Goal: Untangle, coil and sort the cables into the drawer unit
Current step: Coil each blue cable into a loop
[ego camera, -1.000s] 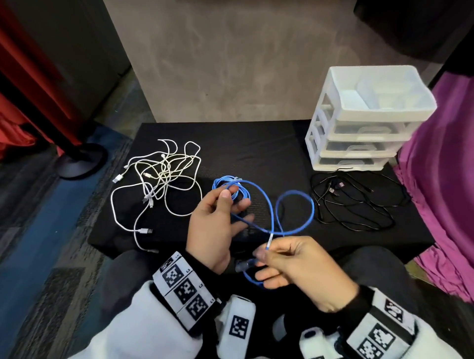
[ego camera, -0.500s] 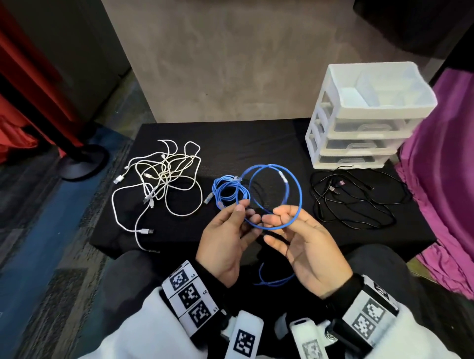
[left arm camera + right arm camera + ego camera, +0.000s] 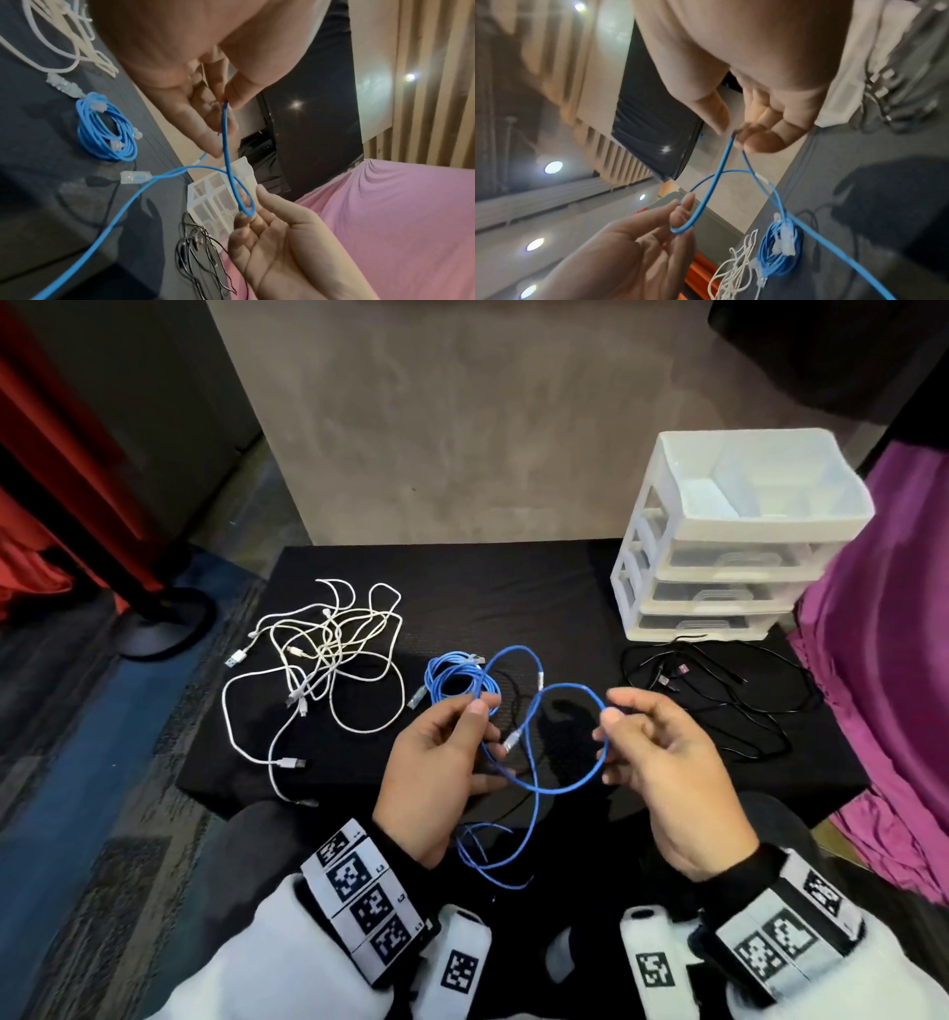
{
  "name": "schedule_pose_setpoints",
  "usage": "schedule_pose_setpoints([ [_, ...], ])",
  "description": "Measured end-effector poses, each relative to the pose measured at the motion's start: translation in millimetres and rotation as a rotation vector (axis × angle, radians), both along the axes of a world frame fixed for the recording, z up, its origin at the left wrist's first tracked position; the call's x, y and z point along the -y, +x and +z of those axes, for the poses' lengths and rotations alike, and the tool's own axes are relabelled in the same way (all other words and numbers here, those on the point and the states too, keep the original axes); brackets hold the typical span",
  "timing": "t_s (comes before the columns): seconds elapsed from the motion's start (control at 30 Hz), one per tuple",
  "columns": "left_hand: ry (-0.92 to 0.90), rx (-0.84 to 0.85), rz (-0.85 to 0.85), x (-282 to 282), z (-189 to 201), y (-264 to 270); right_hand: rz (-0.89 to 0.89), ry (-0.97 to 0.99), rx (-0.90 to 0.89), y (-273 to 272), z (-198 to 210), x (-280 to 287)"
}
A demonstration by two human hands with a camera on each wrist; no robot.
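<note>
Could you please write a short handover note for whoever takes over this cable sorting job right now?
Left hand: pinches one loop of the loose blue cable.
Right hand: pinches the opposite loop, so the cable hangs crossed between the hands above the black table.
Done: one blue coil lies on the table.
Left: finish coiling the held cable; white cable tangle on the left and black cable tangle on the right are untouched.
Drawer unit: back right; its three drawers look closed.
</note>
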State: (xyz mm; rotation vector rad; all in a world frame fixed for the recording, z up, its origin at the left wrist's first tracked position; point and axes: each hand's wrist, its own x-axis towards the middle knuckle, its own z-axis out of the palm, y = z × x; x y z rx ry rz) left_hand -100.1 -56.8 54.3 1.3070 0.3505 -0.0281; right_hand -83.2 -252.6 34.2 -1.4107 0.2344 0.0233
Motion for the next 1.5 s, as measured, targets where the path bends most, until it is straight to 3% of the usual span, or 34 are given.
schedule_pose_setpoints([
  [0.1,0.071,0.013,-0.045,-2.5,-0.5,1.1,0.180,-0.257,0.070,1.9,-1.6,3.2],
  [0.17,0.160,0.016,-0.086,-4.8,-1.8,3.1,0.250,-0.382,0.215,-0.2,3.5,2.4],
  [0.27,0.307,0.034,-0.217,-8.7,-4.1,2.7,0.178,-0.734,0.500,-2.0,11.8,-0.4],
  [0.37,0.499,0.132,-0.330,-13.7,-4.3,2.6,0.208,-0.828,0.554,0.3,17.1,-2.3],
  [0.47,0.615,0.229,-0.343,-18.5,-4.4,5.9,0.279,-0.765,0.377,3.2,10.8,-1.8],
  [0.53,0.631,0.276,-0.289,-18.2,-6.6,7.3,0.242,-0.598,0.292,4.5,6.6,-2.8],
  [0.67,0.551,0.237,-0.122,-13.0,-17.8,4.8,0.117,-0.240,0.162,10.8,7.3,-6.2],
  [0.77,0.573,0.147,-0.154,-11.0,-28.0,-1.2,0.103,-0.005,0.071,12.4,11.4,-5.4],
  [0.83,0.481,0.006,-0.188,-8.9,-31.6,-3.9,0.102,0.074,0.032,12.6,13.2,-5.9],
  [1.0,0.024,-0.334,-0.283,2.4,-29.6,-8.0,0.140,0.145,0.015,7.7,10.6,-10.7],
  [1.23,-0.194,-0.407,-0.224,10.5,-32.1,-2.8,0.331,0.111,0.059,-5.3,8.1,-16.4],
  [1.4,-0.454,-0.374,-0.084,12.1,-32.9,0.1,0.325,0.308,-0.002,-7.5,13.2,-21.9],
  [1.5,-0.540,-0.347,-0.048,5.3,-32.5,2.3,0.232,0.325,-0.041,-1.9,13.2,-18.2],
])
